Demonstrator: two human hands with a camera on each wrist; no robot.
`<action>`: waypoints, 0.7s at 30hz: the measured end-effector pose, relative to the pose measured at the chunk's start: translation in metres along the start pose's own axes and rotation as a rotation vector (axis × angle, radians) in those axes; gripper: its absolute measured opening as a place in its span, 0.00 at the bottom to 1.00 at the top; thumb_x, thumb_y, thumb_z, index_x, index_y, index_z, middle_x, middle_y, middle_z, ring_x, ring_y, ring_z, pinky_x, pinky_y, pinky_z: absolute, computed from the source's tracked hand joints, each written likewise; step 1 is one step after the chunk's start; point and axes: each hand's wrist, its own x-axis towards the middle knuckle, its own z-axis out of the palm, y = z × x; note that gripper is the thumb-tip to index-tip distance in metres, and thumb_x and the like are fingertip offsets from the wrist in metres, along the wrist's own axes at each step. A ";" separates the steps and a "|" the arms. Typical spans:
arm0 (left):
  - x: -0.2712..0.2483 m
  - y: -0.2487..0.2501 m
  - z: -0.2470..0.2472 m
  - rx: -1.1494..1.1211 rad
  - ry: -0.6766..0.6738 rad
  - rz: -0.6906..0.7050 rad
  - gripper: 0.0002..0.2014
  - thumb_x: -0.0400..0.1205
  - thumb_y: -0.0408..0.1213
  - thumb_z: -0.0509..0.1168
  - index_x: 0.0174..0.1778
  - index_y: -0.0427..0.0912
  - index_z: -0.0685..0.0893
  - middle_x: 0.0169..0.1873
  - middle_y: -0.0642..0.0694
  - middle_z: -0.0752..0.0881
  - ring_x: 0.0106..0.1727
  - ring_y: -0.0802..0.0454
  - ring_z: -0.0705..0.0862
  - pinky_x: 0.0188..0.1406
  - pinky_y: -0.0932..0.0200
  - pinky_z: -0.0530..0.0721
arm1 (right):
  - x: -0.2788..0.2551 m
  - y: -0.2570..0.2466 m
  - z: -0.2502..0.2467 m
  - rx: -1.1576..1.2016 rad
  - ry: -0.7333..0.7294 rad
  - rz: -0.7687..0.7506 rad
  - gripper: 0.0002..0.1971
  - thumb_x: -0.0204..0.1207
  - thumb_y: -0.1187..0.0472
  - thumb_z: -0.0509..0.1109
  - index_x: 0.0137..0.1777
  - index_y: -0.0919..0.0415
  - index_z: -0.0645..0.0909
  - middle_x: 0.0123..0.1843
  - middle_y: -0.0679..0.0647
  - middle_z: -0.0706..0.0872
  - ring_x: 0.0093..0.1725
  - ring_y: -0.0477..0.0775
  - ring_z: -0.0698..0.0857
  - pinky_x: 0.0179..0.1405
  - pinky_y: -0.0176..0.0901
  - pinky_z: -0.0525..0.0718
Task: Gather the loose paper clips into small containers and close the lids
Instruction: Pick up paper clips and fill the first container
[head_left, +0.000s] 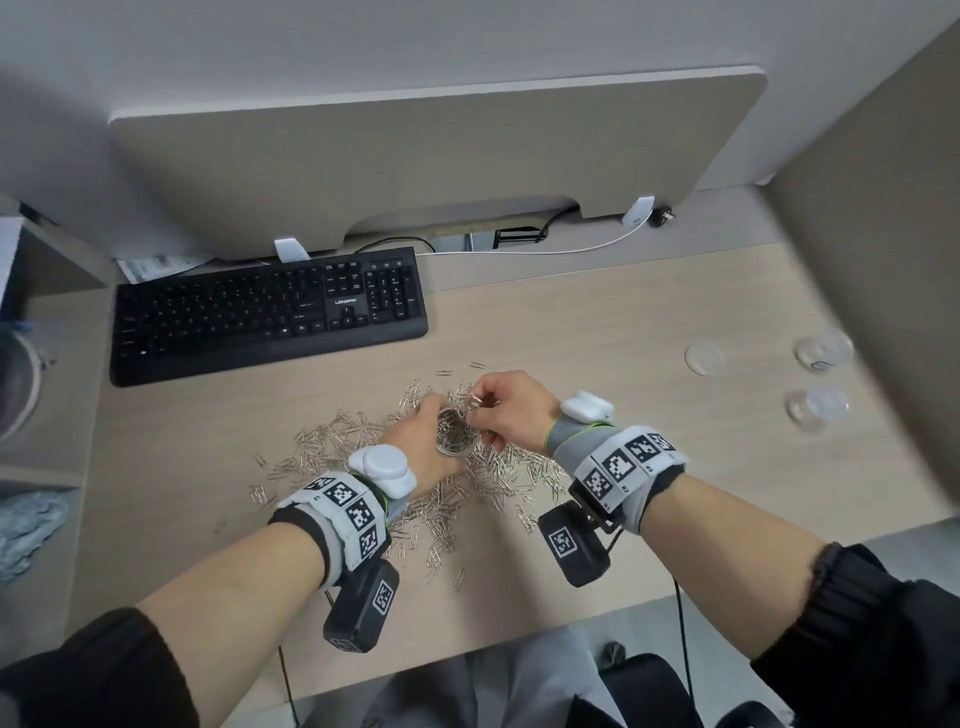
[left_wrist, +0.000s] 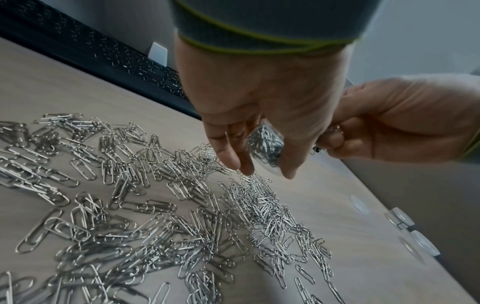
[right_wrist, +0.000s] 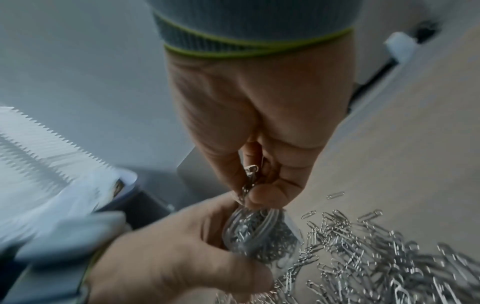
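While the left hand (head_left: 418, 444) grips a small clear jar (head_left: 456, 434) around its side, holding it just above the heap of clips (head_left: 426, 467), the right hand (head_left: 511, 413) pinches a few clips (right_wrist: 250, 178) between thumb and fingertips right over the jar's open mouth. Both hands meet at the jar, the right touching or nearly touching its rim; the blur in the right wrist view hides which. Seen from the left wrist, the jar (left_wrist: 265, 147) is tilted and already well filled with clips. Loose clips (left_wrist: 155, 216) lie spread across the worktop (head_left: 597, 322) under and around both hands, thickest to the left and near side. On the far right of the worktop, well apart from the heap, sit a flat clear lid (head_left: 704, 357) and two more clear jars (head_left: 823, 349) (head_left: 815, 408). A black keyboard (head_left: 267, 312) lies at the far left.
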 end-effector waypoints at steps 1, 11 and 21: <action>0.000 0.000 0.000 -0.012 0.005 -0.003 0.38 0.69 0.48 0.79 0.70 0.48 0.67 0.52 0.44 0.87 0.46 0.44 0.86 0.43 0.52 0.84 | 0.000 -0.002 0.001 -0.129 0.002 -0.034 0.04 0.75 0.70 0.70 0.46 0.62 0.81 0.27 0.52 0.81 0.21 0.45 0.80 0.24 0.39 0.78; -0.006 -0.001 -0.009 -0.071 0.015 0.009 0.32 0.69 0.44 0.78 0.65 0.47 0.69 0.45 0.48 0.84 0.44 0.43 0.85 0.36 0.57 0.76 | -0.002 -0.021 0.012 -0.221 0.007 -0.124 0.08 0.76 0.71 0.69 0.51 0.63 0.87 0.41 0.61 0.91 0.38 0.58 0.90 0.47 0.50 0.90; -0.011 0.001 -0.022 -0.142 0.016 -0.004 0.31 0.69 0.46 0.78 0.61 0.52 0.66 0.39 0.53 0.84 0.37 0.49 0.84 0.31 0.58 0.76 | -0.003 -0.039 0.014 -0.036 0.011 -0.142 0.11 0.78 0.76 0.64 0.48 0.62 0.84 0.36 0.57 0.90 0.30 0.56 0.86 0.42 0.56 0.90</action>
